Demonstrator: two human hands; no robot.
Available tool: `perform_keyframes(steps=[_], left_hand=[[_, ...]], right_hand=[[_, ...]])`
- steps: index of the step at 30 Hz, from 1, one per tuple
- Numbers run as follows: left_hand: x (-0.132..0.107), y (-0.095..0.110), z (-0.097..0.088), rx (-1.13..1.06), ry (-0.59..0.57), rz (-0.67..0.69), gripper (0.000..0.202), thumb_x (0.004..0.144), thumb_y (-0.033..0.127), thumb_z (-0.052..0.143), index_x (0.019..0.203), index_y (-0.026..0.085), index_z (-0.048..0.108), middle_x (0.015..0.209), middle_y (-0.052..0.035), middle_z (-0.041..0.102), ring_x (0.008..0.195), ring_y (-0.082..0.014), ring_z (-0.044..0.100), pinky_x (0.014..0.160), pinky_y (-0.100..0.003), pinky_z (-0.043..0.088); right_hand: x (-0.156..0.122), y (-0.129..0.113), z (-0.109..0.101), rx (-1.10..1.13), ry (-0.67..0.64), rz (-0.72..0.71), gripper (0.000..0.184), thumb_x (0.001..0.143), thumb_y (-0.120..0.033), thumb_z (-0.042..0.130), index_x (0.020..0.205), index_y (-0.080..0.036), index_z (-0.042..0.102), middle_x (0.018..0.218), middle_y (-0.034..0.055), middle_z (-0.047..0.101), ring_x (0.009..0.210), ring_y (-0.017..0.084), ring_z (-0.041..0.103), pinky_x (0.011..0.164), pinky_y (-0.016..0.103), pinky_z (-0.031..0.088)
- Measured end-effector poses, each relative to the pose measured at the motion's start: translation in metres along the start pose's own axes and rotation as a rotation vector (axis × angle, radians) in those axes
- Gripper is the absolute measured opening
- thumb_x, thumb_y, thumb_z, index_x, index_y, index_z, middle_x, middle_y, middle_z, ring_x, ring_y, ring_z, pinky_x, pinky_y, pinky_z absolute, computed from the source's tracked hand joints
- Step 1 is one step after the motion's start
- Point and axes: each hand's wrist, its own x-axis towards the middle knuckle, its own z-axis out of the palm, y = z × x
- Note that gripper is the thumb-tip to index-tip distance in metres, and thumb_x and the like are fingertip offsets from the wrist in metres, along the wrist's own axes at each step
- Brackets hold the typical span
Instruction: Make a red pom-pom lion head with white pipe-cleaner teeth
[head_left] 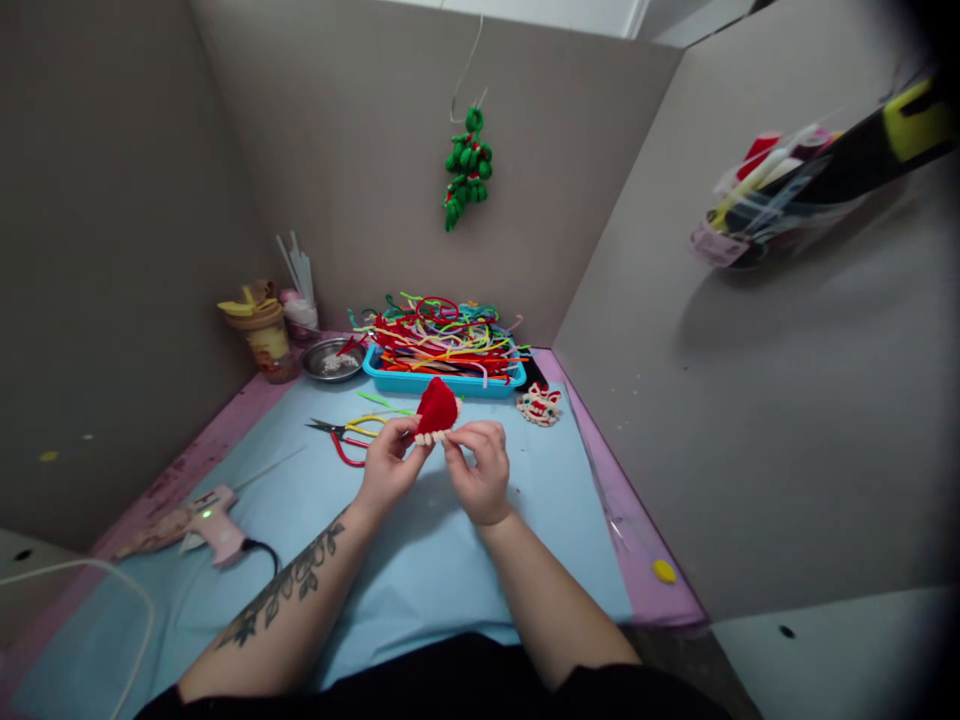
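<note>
Between my two hands is a small red fuzzy craft piece (437, 408) with a cream, beaded-looking trim (430, 438) along its lower edge. My left hand (394, 458) pinches it from the left. The fingertips of my right hand (480, 466) close on the right end of the trim. Just left of my left hand lie scissors (352, 441) with yellow and red handles, blades pointing left. Green pipe cleaner pieces (384, 405) rest behind them. A cream and red face-shaped ornament (539, 404) lies to the right, beyond my right hand.
A blue tray (442, 382) heaped with pipe cleaners stands at the back. Left of it are a metal dish (334, 360) and a cup (264, 335). A pink glue gun (217, 522) lies front left, its cord near my left forearm. A green ornament (469, 165) hangs above.
</note>
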Motion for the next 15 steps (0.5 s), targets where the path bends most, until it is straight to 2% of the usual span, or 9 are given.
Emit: perform_keyframes(steps=[5, 9, 15], left_hand=[[0.0001, 0.0003, -0.0018, 0.039, -0.015, 0.13, 0.018, 0.08, 0.034, 0.065, 0.087, 0.019, 0.059, 0.097, -0.009, 0.066, 0.097, -0.0208, 0.063, 0.089, -0.037, 0.05], [0.0011, 0.0025, -0.0044, 0.041, -0.04, 0.213, 0.01, 0.08, 0.028, 0.064, 0.084, 0.02, 0.06, 0.093, -0.0083, 0.067, 0.099, -0.022, 0.062, 0.092, -0.04, 0.048], [0.0011, 0.0021, -0.0067, 0.093, -0.061, 0.213, 0.008, 0.079, 0.028, 0.065, 0.082, 0.021, 0.061, 0.089, -0.0082, 0.068, 0.098, -0.0239, 0.063, 0.092, -0.043, 0.049]], right_hand=[[-0.0007, -0.0005, -0.0014, -0.043, -0.013, -0.01, 0.006, 0.085, -0.021, 0.06, 0.089, -0.025, 0.062, 0.081, 0.0033, 0.061, 0.078, 0.018, 0.058, 0.075, 0.037, 0.048], [0.0007, -0.0019, -0.0023, -0.026, -0.004, -0.032, 0.008, 0.083, -0.018, 0.061, 0.089, -0.025, 0.062, 0.082, 0.003, 0.062, 0.079, 0.018, 0.057, 0.076, 0.036, 0.048], [0.001, -0.0011, -0.0026, -0.015, -0.032, 0.0, 0.008, 0.085, -0.02, 0.057, 0.084, -0.025, 0.063, 0.08, 0.0027, 0.063, 0.078, 0.017, 0.057, 0.076, 0.037, 0.046]])
